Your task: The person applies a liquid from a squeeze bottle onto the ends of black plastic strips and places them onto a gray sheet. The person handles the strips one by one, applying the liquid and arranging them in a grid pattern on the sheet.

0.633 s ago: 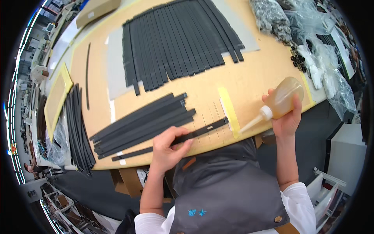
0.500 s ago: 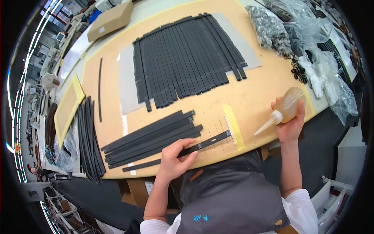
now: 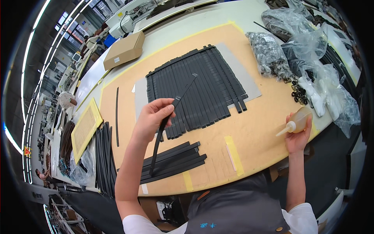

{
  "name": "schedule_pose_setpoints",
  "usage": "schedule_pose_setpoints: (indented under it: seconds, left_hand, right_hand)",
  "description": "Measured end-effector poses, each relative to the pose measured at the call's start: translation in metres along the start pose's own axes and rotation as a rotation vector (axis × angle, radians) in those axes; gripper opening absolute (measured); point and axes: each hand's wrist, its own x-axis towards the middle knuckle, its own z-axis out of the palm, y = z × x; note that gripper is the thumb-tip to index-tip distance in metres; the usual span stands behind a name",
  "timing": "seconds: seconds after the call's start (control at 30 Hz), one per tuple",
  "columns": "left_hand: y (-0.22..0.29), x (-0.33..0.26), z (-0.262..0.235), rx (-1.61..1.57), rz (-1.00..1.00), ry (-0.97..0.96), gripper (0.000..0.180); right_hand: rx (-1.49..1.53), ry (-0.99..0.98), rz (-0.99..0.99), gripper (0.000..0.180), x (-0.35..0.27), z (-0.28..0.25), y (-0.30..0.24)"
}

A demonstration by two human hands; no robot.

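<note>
left hand (image 3: 152,119) lifted over the tan, yellow-edged counter (image 3: 257,128), fingers pinched shut on one long flat black strip (image 3: 171,117) near its middle; strip runs tilted, upper end over the big fanned sheet of black strips (image 3: 194,91) on a grey mat (image 3: 249,82), lower end above the small stack of black strips (image 3: 173,162) by the near edge. right hand (image 3: 298,134) at the near right edge, grip wrapped closed round a small translucent yellowish squeeze bottle (image 3: 299,121), white nozzle pointing left, tip off the surface; liquid level hard to read.

containers: clear plastic bags (image 3: 311,43) along the right edge. one holds dark small metal parts (image 3: 269,54), others hold white items; contents of the rest unclear. loose black rings (image 3: 298,91) just beside the bags. closed brown cardboard box (image 3: 124,48) at the far left corner, contents hidden. flat yellow-framed tray (image 3: 85,128) off the left edge, mesh-like inside. bundle of black strips (image 3: 102,156) beside it. single thin black strip (image 3: 117,117) lies alone near the left edge. yellow tape marks (image 3: 233,154) near the front edge.
</note>
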Motion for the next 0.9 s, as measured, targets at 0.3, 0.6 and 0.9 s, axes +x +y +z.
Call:
schedule_pose_setpoints:
  seconds: [0.3,0.6,0.9]
  left_hand:
    - [0.079,0.065,-0.071,0.401,0.195,0.182,0.026]
    - [0.025,0.179,-0.097,0.622,0.347,0.120,0.027]
    - [-0.020,0.257,-0.097,0.455,0.466,0.094,0.029]
  right_hand:
    - [0.038,0.019,0.000,0.052,0.003,-0.002,0.000]
    - [0.028,-0.064,-0.071,0.047,0.006,0.007,0.004]
    - [0.054,-0.054,-0.075,0.046,0.011,0.001,0.007]
